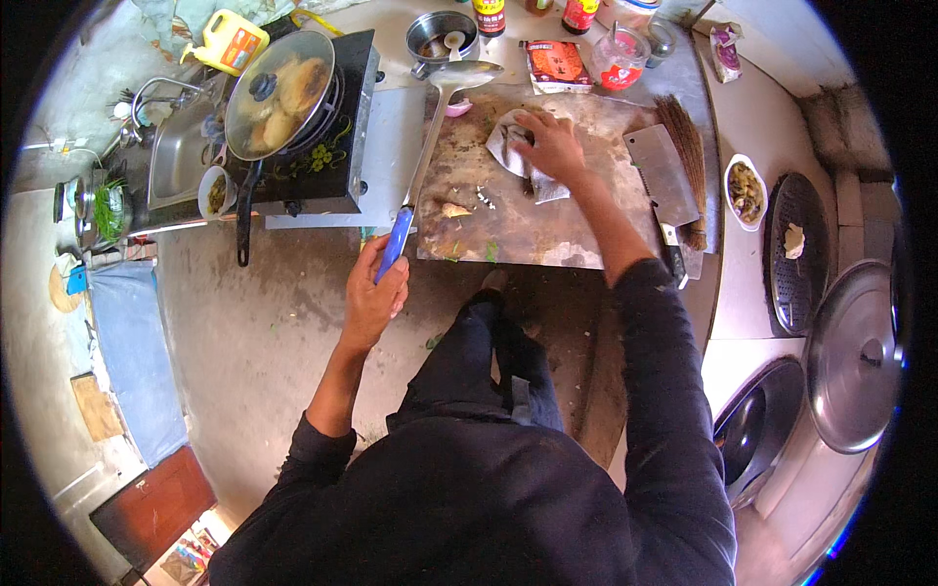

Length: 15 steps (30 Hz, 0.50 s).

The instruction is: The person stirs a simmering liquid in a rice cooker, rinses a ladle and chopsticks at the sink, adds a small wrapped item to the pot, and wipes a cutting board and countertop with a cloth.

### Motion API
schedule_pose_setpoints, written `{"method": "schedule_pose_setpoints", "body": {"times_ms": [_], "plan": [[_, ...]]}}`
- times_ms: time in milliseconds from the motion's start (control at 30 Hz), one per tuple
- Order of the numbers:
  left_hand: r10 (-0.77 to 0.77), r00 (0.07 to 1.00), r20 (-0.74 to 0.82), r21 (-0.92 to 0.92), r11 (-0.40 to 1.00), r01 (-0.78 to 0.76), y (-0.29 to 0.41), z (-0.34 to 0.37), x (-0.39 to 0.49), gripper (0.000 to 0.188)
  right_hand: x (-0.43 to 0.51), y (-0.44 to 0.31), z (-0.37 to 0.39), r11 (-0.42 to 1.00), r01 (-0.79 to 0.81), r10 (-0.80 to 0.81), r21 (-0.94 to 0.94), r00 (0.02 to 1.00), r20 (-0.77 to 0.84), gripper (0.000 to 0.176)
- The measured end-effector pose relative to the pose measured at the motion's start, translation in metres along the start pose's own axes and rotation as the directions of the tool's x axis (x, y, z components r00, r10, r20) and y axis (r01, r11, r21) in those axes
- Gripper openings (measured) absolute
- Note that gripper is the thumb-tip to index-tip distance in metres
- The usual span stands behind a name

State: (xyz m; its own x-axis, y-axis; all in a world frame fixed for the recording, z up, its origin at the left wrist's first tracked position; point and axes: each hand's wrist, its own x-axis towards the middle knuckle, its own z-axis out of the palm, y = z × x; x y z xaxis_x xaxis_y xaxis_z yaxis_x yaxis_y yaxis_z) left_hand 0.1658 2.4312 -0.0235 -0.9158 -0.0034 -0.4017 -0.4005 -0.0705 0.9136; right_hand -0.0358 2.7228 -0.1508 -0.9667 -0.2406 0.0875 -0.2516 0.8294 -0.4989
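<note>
My left hand [375,290] grips the blue handle of a long metal ladle [429,150]. Its bowl end lies over the back of a stained wooden cutting board [527,227], near a metal pot. On the board, my right hand [551,146] rests on a crumpled white cloth [507,141], with the fingertips touching it. Small white bits and a piece of ginger [454,210] lie between the ladle and the cloth. A purple onion piece [459,108] sits near the ladle's bowl. To the right of my forearm lies a cleaver [663,172] with a black and white handle.
At left a glass-lidded frying pan [282,95] stands on a gas stove [352,146], its handle [248,220] jutting over the front edge. A small bowl [218,192] sits beside it. Behind the board are a pot [442,36] and a jar [620,55]. A whisk brush [683,146] lies beside the cleaver.
</note>
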Motion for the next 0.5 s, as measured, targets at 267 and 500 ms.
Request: {"method": "schedule_pose_setpoints", "body": {"times_ms": [267,500], "plan": [[0.016,0.999,-0.032,0.026,1.0,-0.015,-0.003,-0.003,0.002,0.04,-0.093,-0.026,0.005,0.925,0.38,-0.356,0.015,0.851,0.387,0.026],[0.053,0.999,-0.013,0.014,0.998,-0.053,-0.005,-0.01,0.008,0.037,-0.114,-0.028,-0.043,0.848,0.359,-0.491,0.389,0.809,0.323,0.03]]}}
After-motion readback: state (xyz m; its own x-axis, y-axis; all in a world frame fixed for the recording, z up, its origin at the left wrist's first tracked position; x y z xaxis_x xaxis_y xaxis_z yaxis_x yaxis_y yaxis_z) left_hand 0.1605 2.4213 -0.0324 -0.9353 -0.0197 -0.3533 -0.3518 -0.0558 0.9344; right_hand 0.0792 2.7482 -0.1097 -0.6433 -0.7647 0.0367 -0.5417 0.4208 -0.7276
